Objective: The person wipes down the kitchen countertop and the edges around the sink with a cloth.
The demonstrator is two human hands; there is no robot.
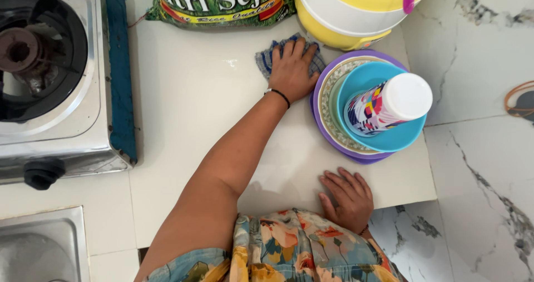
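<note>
On counter (pixel 194 109): crumpled blue checked cloth (pixel 268 59) under left hand (pixel 293 70).

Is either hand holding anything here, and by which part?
Left hand presses flat on top of a checked cloth; right hand rests bare on the counter.

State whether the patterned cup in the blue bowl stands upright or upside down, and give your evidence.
Upside down, it seems: the patterned cup shows a closed white end on top, and its wider end rests down inside the blue bowl.

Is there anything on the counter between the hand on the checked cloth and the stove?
No. In the head view, only bare white counter lies between the left hand pressing the blue checked cloth and the steel gas stove.
</note>
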